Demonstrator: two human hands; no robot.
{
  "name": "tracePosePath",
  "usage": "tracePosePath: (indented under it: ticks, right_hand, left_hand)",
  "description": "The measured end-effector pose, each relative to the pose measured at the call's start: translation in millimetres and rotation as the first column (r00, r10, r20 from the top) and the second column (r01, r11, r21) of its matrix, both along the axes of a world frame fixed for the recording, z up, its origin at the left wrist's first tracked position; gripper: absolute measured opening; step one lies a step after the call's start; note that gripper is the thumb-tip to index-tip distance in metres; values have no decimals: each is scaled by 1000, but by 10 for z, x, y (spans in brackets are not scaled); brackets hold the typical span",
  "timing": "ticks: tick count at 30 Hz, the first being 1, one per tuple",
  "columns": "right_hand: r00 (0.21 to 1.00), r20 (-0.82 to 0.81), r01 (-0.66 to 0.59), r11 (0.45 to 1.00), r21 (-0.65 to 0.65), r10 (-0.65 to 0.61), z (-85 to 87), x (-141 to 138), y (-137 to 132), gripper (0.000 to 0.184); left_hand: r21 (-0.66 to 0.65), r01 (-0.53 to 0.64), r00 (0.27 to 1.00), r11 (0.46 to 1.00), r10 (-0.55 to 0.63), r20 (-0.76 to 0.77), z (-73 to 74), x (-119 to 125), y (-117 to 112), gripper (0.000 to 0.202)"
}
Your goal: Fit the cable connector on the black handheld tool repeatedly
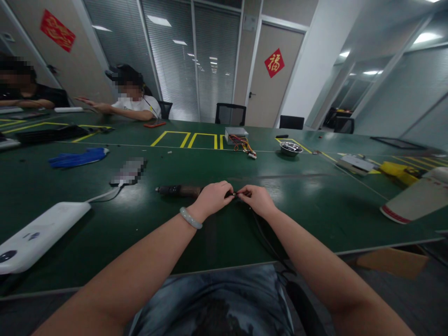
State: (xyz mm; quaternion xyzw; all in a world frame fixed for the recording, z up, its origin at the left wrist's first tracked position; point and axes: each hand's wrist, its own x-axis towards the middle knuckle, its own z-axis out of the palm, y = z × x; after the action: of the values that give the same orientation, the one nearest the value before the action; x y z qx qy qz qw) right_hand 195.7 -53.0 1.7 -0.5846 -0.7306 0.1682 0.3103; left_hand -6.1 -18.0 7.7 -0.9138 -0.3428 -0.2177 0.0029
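My left hand (212, 198) and my right hand (258, 199) meet fingertip to fingertip over the green table (315, 205). Both pinch a small dark part (235, 192) between them; what it is exactly is too small to name. A dark, brownish handheld tool (178, 190) lies on the table just left of my left hand, and the part seems to sit at its tip. A black cable (262, 233) runs from under my right hand towards the table's near edge. A pale bangle (191, 218) is on my left wrist.
A white power bank (38, 235) with a cable and a phone (129, 172) lie at the left, a blue glove (77, 157) beyond. Farther off are a box with coloured wires (240, 138), a metal bowl (290, 148), yellow items (399, 170) and a white-red object (416, 198). Two people sit far left.
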Motion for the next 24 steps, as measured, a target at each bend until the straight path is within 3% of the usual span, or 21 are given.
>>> tracePosePath:
  ticks: [17, 24]
  right_hand:
    - [999, 32, -18, 998, 66, 16, -73, -15, 17, 14]
    - [982, 185, -69, 988, 141, 42, -61, -68, 19, 13]
  left_hand:
    - [-6, -19, 1000, 1000, 19, 10, -17, 11, 13, 13]
    - [-7, -17, 1000, 1000, 17, -6, -16, 8, 10, 12]
